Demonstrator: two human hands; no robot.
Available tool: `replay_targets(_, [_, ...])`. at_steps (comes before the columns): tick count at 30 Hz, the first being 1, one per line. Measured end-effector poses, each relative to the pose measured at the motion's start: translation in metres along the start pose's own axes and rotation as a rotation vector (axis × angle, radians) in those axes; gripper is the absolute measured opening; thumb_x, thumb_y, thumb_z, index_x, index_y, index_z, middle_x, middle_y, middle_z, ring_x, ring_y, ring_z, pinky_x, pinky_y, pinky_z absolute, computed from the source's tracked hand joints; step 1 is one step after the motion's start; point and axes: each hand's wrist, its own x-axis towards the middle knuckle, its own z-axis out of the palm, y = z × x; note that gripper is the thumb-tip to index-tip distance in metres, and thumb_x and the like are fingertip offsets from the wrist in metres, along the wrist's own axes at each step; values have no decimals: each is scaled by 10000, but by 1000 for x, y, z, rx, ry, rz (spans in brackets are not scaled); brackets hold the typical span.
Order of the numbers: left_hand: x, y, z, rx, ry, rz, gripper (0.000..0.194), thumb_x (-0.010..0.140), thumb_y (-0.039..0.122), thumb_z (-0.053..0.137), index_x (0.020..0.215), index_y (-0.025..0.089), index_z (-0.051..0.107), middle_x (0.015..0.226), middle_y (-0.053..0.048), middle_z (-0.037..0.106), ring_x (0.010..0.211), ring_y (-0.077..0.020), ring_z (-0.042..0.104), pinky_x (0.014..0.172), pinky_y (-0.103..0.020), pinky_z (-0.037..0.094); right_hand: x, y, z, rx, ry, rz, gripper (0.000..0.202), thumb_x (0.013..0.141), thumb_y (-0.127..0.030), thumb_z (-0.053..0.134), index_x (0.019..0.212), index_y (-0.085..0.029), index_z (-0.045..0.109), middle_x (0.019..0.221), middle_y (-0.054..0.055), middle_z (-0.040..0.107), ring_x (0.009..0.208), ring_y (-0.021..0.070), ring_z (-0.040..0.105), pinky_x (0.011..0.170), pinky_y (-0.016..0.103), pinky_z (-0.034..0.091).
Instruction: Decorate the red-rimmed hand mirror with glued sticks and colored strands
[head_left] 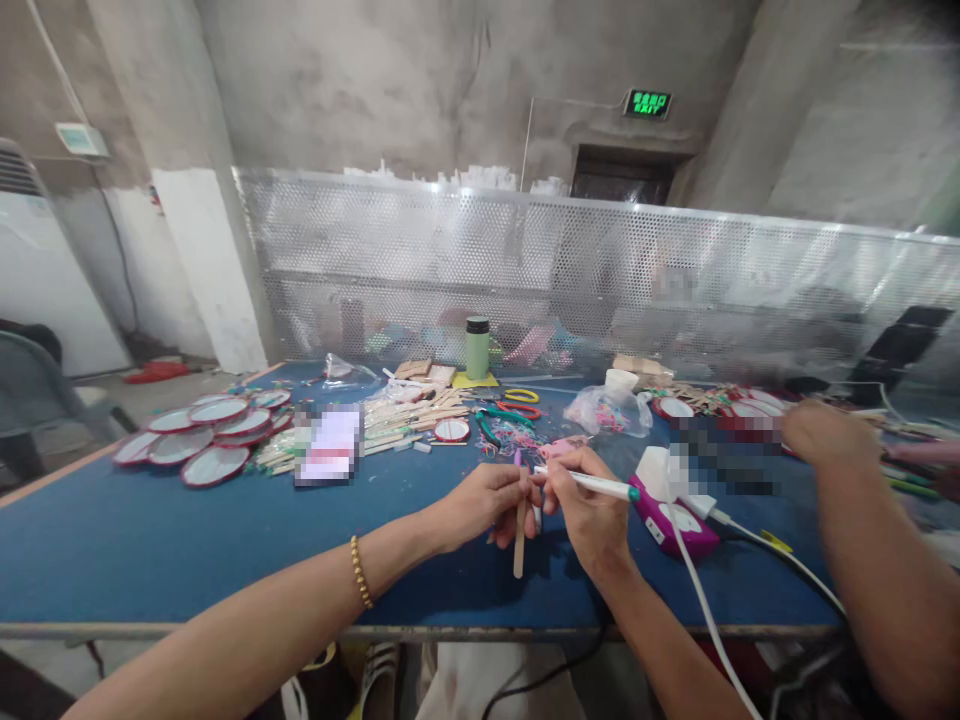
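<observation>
My left hand [491, 505] is closed around a flat wooden stick [519, 550], which points down toward the table's front edge. A purple tip [517, 458] shows just above those fingers. In my right hand [592, 515] is a white marker pen [600, 485] with a green end, held in a writing grip. The pen's point meets the left fingertips, and whether it touches the stick is hidden. Behind the hands lie a heap of small coloured bands [517, 435] and green-handled pliers [489, 430].
Red-rimmed white discs [217, 465] are piled at left, beside a phone [330, 445] and many wooden sticks [409, 415]. A green bottle [477, 348] stands at the back. At right are a purple power strip [679, 530], cables and another person's arm [862, 530].
</observation>
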Motion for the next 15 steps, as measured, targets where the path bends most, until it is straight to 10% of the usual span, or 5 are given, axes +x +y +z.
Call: replay_targets(15, [1, -2, 1, -38, -14, -13, 545, 777, 675, 575, 845, 135, 547, 672, -37, 650, 391, -77, 504, 365, -192, 347, 0, 1, -2, 0, -13, 25, 189, 808, -304, 608, 660, -197, 559, 457, -46, 569, 347, 102, 531, 357, 202, 432])
